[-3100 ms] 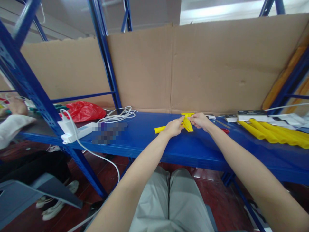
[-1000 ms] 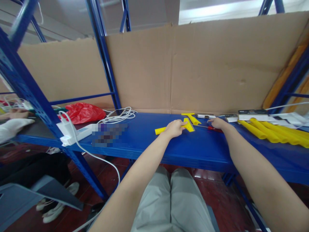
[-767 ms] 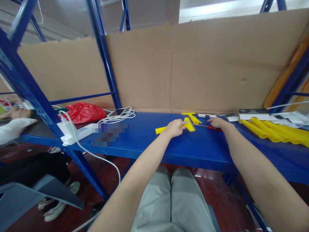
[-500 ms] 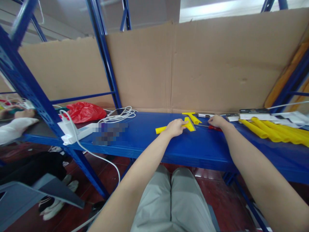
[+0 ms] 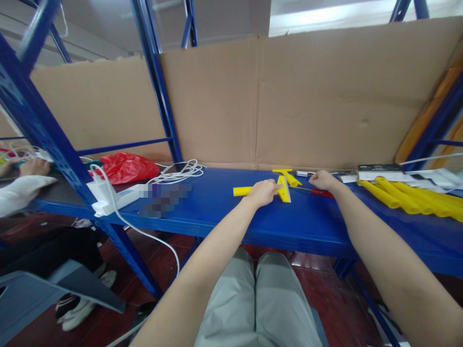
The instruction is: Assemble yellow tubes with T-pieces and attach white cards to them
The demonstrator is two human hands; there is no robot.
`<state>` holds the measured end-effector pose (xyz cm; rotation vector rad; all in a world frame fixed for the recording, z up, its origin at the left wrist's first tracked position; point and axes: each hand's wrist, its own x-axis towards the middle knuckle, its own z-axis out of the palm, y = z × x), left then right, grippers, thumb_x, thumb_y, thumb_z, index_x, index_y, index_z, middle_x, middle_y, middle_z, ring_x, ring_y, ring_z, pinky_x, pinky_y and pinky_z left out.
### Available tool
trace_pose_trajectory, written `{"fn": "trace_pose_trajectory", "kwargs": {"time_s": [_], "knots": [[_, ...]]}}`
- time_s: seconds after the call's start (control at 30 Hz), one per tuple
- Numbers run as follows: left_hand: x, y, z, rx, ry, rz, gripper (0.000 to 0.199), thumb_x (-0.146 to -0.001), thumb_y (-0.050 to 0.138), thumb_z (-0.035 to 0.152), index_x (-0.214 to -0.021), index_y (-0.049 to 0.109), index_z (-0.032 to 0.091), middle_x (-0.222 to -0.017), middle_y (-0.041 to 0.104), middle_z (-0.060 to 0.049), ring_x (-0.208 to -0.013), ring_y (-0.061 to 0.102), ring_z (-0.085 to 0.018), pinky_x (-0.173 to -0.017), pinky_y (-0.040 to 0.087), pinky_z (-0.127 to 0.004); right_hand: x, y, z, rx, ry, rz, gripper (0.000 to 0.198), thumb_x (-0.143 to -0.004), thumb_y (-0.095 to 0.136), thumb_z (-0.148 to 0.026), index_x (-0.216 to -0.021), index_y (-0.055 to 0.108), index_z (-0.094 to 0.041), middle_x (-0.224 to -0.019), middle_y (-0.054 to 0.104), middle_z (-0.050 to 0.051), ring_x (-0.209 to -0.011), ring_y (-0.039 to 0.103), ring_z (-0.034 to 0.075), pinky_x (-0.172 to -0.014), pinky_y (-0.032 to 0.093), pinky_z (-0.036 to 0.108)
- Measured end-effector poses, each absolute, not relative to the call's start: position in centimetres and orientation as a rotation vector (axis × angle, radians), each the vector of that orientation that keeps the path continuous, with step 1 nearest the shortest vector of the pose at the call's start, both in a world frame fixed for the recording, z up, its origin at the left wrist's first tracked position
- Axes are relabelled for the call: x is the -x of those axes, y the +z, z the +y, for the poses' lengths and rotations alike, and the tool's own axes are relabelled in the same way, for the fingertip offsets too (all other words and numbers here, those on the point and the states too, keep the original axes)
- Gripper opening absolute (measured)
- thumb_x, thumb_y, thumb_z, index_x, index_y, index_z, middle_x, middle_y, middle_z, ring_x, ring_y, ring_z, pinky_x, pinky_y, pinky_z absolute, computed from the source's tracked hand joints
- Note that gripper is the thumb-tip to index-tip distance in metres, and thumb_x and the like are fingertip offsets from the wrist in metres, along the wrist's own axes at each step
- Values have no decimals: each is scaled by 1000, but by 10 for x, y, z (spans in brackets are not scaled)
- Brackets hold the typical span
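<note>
My left hand (image 5: 263, 193) is wrapped round the handle of a yellow scraper (image 5: 284, 189), which lies on or just over the blue shelf top (image 5: 213, 205). Its wide head with a pale edge points right, and the handle end sticks out left of the hand. Behind that head is another yellow T-shaped piece (image 5: 287, 175). My right hand (image 5: 323, 180) is closed beside a screwdriver (image 5: 321, 193) with a red handle; its fingertips are pinched, and what they hold, if anything, is too small to make out.
Several yellow tubes (image 5: 408, 196) lie at the right, near white papers and a dark packet (image 5: 379, 167). On the left are a red plastic bag (image 5: 128, 167), coiled white cable (image 5: 184, 169) and a power strip (image 5: 119, 198). Cardboard (image 5: 210, 106) stands behind. Another person's hand (image 5: 35, 167) shows far left.
The scraper in my left hand has turned a little, so its handle now lies more level and its head more upright in view. My right hand has shifted slightly left.
</note>
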<state>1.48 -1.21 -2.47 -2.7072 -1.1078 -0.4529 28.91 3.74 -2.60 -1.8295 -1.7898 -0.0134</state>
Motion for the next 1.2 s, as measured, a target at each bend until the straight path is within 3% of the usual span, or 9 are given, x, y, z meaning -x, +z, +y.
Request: {"fn": "trace_pose_trajectory", "kwargs": {"time_s": [0.17, 0.37, 1.2], "knots": [[-15, -22, -16, 2713, -426, -1079, 36, -92, 52, 19, -126, 62, 24, -115, 64, -8, -108, 62, -23, -91, 48, -33, -236, -9, 20, 1476, 95, -1988, 14, -75, 56, -22, -72, 69, -17, -75, 71, 4, -73, 64, 18, -72, 51, 29], [-16, -21, -20, 2705, -433, -1038, 38, -92, 50, 19, -128, 60, 25, -111, 65, -7, -106, 62, -23, -90, 48, -32, -203, -16, 21, 1274, -99, -2134, 15, -74, 57, -16, -63, 66, -20, -74, 70, 7, -77, 64, 21, -83, 50, 37], [-16, -21, -21, 2712, -418, -1002, 37, -93, 49, 20, -128, 59, 26, -115, 63, -7, -106, 62, -23, -90, 48, -32, -212, -15, 18, 1188, -164, -2281, 14, -80, 49, -17, -73, 61, -22, -84, 62, 8, -91, 56, 24, -89, 43, 42]]}}
